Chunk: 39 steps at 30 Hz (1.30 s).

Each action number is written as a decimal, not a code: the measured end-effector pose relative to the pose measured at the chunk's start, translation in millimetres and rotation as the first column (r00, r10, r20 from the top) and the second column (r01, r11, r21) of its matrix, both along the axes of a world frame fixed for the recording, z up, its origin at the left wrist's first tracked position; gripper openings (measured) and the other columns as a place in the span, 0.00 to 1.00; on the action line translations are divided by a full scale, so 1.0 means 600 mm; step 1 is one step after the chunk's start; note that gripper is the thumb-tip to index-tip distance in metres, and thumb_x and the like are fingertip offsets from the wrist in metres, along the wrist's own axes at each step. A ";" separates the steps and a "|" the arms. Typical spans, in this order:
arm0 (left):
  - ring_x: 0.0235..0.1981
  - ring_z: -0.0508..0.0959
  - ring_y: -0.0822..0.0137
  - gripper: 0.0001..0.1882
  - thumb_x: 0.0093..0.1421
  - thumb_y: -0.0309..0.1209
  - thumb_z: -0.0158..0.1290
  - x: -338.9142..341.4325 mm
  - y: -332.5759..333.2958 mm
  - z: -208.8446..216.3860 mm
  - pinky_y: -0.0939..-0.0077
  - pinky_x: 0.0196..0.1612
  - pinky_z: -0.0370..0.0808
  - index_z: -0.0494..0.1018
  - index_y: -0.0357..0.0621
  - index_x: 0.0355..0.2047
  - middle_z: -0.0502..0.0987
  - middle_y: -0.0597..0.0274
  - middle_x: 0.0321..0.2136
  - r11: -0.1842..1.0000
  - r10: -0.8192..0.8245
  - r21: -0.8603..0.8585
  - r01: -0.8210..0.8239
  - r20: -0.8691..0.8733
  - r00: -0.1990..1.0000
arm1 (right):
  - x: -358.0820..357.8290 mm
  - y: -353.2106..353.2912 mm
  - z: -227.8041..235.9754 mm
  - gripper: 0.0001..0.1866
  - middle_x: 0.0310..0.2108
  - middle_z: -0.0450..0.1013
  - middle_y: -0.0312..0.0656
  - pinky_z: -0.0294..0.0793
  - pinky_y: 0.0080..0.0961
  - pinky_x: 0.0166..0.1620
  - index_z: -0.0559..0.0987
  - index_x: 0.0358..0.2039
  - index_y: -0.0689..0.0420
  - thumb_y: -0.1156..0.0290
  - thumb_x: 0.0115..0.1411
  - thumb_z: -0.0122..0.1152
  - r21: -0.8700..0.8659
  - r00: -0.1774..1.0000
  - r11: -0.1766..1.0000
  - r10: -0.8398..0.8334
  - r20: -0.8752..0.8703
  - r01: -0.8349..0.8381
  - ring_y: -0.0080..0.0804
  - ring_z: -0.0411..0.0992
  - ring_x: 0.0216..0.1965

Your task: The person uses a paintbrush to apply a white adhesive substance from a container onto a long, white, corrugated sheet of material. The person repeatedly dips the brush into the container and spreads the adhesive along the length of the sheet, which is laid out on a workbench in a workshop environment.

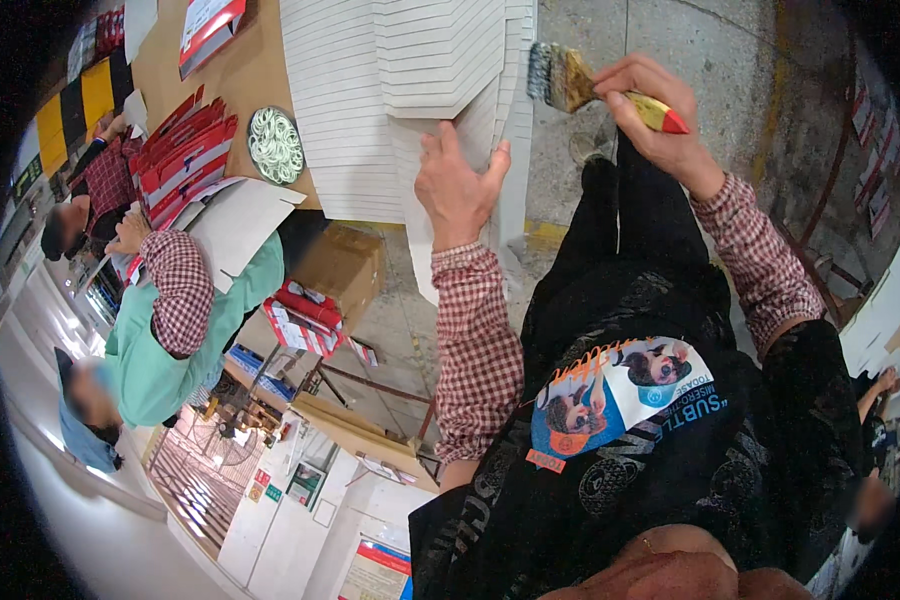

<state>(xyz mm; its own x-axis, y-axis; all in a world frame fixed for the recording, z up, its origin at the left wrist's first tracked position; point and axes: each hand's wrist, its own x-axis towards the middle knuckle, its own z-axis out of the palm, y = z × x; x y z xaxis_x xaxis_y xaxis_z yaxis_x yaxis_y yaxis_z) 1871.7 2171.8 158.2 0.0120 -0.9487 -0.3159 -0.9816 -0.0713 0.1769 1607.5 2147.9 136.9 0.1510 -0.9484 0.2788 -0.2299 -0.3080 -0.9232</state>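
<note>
My right hand (660,112) is closed round the handle of a flat paintbrush (578,80), a yellow one with a red end. Its dark bristles point left, at the right edge of a fanned stack of white card sheets (335,110); whether they touch it I cannot tell. My left hand (460,187) lies with fingers spread on the lower part of these overlapping sheets, just below a thicker pile (440,60) with angled ends. Nothing is gripped in it. Both my forearms wear red checked sleeves.
Left of the sheets, a round bowl (275,146) of pale rings stands on the brown tabletop (260,60). Beyond it are red and white folded boxes (175,150) and a person in green (165,320) handling card. A cardboard box (345,270) sits below the table edge.
</note>
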 end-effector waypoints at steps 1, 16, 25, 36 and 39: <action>0.48 0.72 0.35 0.44 0.50 0.54 0.59 -0.004 0.008 -0.006 0.50 0.43 0.75 0.62 0.31 0.56 0.67 0.25 0.51 0.999 0.009 -0.035 -0.007 0.050 0.999 | -0.002 0.013 0.006 0.03 0.35 0.76 0.42 0.73 0.25 0.37 0.77 0.30 0.62 0.76 0.56 0.58 0.007 1.000 1.000 -0.016 0.013 0.016 0.30 0.75 0.35; 0.66 0.45 0.29 0.61 0.47 0.61 0.61 0.002 0.134 -0.089 0.45 0.67 0.47 0.43 0.36 0.67 0.44 0.24 0.64 0.968 0.149 -0.226 -0.112 0.150 0.977 | 0.010 0.075 0.003 0.04 0.34 0.76 0.44 0.73 0.25 0.40 0.77 0.29 0.63 0.76 0.57 0.57 0.004 0.995 0.995 -0.097 0.039 0.097 0.32 0.75 0.36; 0.60 0.59 0.28 0.50 0.51 0.56 0.59 0.032 0.114 -0.062 0.47 0.58 0.65 0.56 0.33 0.63 0.57 0.24 0.59 0.986 0.032 -0.168 -0.023 0.050 0.998 | 0.018 0.048 -0.013 0.03 0.34 0.76 0.42 0.73 0.25 0.40 0.77 0.30 0.62 0.75 0.57 0.58 -0.057 0.994 0.993 -0.096 0.047 0.099 0.31 0.75 0.36; 0.53 0.72 0.37 0.39 0.53 0.51 0.58 0.046 0.082 -0.019 0.57 0.52 0.71 0.68 0.33 0.56 0.70 0.27 0.51 0.997 0.007 -0.073 -0.013 -0.080 0.997 | 0.032 0.015 -0.037 0.06 0.37 0.76 0.43 0.73 0.21 0.40 0.78 0.31 0.64 0.75 0.60 0.55 -0.090 0.999 0.996 -0.003 -0.036 -0.001 0.29 0.75 0.36; 0.50 0.72 0.36 0.40 0.52 0.51 0.58 0.053 0.089 -0.024 0.53 0.45 0.74 0.65 0.33 0.58 0.68 0.28 0.50 0.995 -0.039 -0.091 0.032 -0.076 0.996 | 0.029 0.039 -0.026 0.03 0.34 0.76 0.42 0.73 0.24 0.39 0.76 0.30 0.62 0.75 0.57 0.58 -0.017 1.000 1.000 0.003 -0.028 -0.004 0.31 0.75 0.35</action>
<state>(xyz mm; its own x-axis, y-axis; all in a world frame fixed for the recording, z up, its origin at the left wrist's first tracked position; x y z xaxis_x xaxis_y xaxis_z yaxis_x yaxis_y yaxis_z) 1903.4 2225.0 144.1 -0.0436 -0.9726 -0.2285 -0.9664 -0.0170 0.2565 1625.2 2171.4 121.1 0.1622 -0.9430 0.2905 -0.2544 -0.3244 -0.9111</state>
